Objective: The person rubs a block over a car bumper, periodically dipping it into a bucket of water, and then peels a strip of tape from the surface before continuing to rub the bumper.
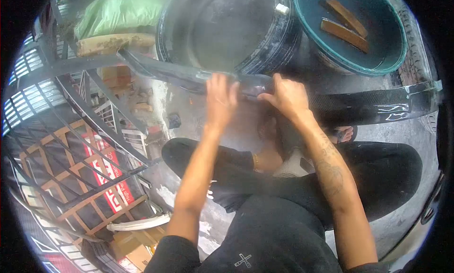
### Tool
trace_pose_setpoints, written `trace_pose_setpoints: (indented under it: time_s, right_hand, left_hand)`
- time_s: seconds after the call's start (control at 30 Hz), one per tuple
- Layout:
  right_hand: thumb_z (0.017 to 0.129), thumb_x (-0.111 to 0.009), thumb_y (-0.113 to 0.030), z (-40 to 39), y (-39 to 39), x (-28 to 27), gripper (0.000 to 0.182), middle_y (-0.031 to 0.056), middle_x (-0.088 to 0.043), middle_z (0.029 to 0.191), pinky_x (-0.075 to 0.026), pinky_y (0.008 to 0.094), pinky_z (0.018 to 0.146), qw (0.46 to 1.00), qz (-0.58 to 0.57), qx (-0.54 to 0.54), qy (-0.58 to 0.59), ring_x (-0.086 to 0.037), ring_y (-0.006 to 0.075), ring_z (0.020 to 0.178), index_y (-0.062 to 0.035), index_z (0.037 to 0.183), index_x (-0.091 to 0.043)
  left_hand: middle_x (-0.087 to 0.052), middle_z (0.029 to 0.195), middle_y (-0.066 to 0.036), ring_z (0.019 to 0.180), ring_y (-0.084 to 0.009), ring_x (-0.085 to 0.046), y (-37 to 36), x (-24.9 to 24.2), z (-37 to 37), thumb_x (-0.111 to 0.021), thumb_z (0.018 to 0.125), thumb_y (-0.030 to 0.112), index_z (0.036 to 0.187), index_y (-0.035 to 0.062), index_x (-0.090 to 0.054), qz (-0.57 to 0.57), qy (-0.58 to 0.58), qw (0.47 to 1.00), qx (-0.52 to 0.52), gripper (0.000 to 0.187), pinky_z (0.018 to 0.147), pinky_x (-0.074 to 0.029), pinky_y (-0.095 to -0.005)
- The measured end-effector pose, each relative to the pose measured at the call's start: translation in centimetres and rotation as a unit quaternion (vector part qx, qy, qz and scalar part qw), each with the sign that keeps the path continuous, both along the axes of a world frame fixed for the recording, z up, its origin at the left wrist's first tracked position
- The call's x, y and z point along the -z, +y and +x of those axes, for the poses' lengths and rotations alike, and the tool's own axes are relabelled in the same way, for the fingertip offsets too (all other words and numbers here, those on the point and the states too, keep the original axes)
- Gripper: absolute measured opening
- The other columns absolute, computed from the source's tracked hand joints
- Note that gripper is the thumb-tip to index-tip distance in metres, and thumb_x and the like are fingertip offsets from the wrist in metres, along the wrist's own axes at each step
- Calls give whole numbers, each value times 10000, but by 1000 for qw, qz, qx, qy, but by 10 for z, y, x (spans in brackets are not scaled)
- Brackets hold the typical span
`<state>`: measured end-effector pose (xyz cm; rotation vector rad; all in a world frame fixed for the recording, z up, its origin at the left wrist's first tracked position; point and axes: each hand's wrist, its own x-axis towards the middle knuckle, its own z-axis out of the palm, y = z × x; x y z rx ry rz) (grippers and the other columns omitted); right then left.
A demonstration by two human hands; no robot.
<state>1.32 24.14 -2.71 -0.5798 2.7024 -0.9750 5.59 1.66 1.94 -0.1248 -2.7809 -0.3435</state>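
A long, curved, glossy dark panel with a carbon-fibre weave [364, 105] runs across the view in front of my legs. My right hand [288, 94] is closed over its middle, thumb on the near side and fingers bent over the top edge. To the left, my left hand [221, 95] rests on the panel's surface, smeared by motion. Whether that hand presses something small against the panel is hidden. Greenish tape [423, 87] wraps the panel's right end. The left end narrows and bends away near a rolled tan bundle [113, 43].
Beyond the panel stand a tyre-like black ring [279, 51] with a small white block [282, 8] and a teal basin [350, 67] holding two brown bars [347, 34]. Dark metal racks [90, 107] fill the left. A green plastic bag [118, 13] lies at the back.
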Motion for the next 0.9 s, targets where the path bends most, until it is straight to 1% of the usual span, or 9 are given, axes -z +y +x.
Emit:
trace_pose_setpoints:
  time_s: [0.13,0.2,0.27,0.33,0.47,0.57,0.67,0.8,0.9]
  right_hand:
    - [804,-844,-584,1,1,-3,669,212,-760,812,-613,475,714,1000,-3,3,2,-778,391,807,16,1022,-642]
    - [802,-846,-582,0,1,-1,666,212,-759,811,-612,477,710,1000,-3,6,2,-778,392,808,16,1017,-645]
    - [800,-848,-580,-2,1,-3,664,212,-758,810,-611,480,707,1000,-2,6,1,-777,392,808,16,1012,-648]
    - [803,-849,-573,1,0,-4,657,208,-757,813,-610,479,705,1000,0,6,-4,-775,396,807,14,1018,-646]
    - [788,-857,-580,3,0,3,684,208,-759,821,-616,475,726,1000,6,11,8,-776,392,812,18,1052,-657]
    - [791,-855,-587,4,1,0,694,209,-760,824,-616,473,735,1000,4,19,18,-775,391,809,24,1056,-660]
    - [794,-855,-587,5,-1,0,684,213,-760,823,-617,471,735,999,15,14,30,-776,390,809,21,1032,-653]
    - [801,-846,-595,0,1,-1,679,214,-759,820,-616,470,724,999,19,10,25,-776,392,805,17,1015,-646]
    - [807,-840,-598,6,-4,-3,679,213,-757,815,-614,470,711,1000,17,8,20,-776,392,799,17,1018,-644]
  left_hand:
    - [-646,1157,-221,1034,-432,-585,-50,-16,-23,-707,987,192,1200,-12,-664,-33,-12,998,-53,299,948,-468,-500]
    - [-650,1176,-217,1054,-429,-580,-25,15,-11,-704,984,180,1197,-17,-665,-107,84,989,-57,294,974,-457,-524]
    - [-644,1166,-220,1045,-439,-579,29,2,6,-721,971,161,1177,-20,-658,-19,-12,998,-54,281,979,-450,-528]
    - [-634,1121,-221,1007,-435,-579,-10,-3,-6,-733,966,177,1136,-19,-654,-38,-3,999,37,272,958,-452,-529]
    - [-616,1059,-231,995,-457,-585,-57,4,-25,-719,981,184,1121,-29,-638,-141,74,985,-60,268,914,-464,-543]
    - [-627,1075,-240,1019,-461,-600,18,3,3,-717,985,191,1116,-34,-635,-33,43,998,12,273,908,-471,-558]
    - [-628,1063,-238,994,-453,-606,-69,-2,-23,-717,989,203,1118,-31,-624,-141,59,988,14,283,923,-474,-553]
    - [-622,1056,-246,1017,-450,-612,-52,8,-19,-700,1006,243,1063,-32,-609,-133,104,984,-56,296,942,-491,-533]
    - [-646,1182,-291,1173,-478,-604,-4,-9,-5,-680,1014,249,1168,-68,-624,-62,-61,995,-45,357,1052,-473,-542]
